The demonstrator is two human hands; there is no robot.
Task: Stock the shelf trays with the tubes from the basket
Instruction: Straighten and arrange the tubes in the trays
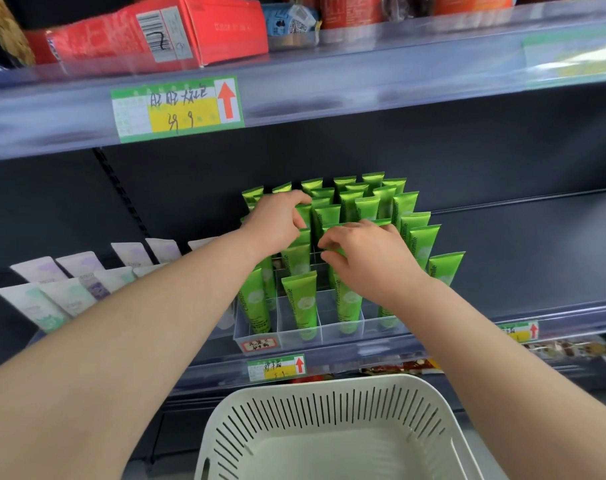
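Tubes (299, 299) stand packed upright in the clear shelf tray (329, 336); the basket (329, 384) below shows none.
Left hand (277, 220) and right hand (367, 258) each pinch a tube top; a careless tug could topple the neighbouring tubes.

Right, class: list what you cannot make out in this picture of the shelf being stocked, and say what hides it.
1. Head view: what each grip holds; the left hand and right hand cover the green tubes there.
2. Head view: the basket, its near side cut off by the bottom edge.
3. Head view: writing on the tray label, too small and blurred.
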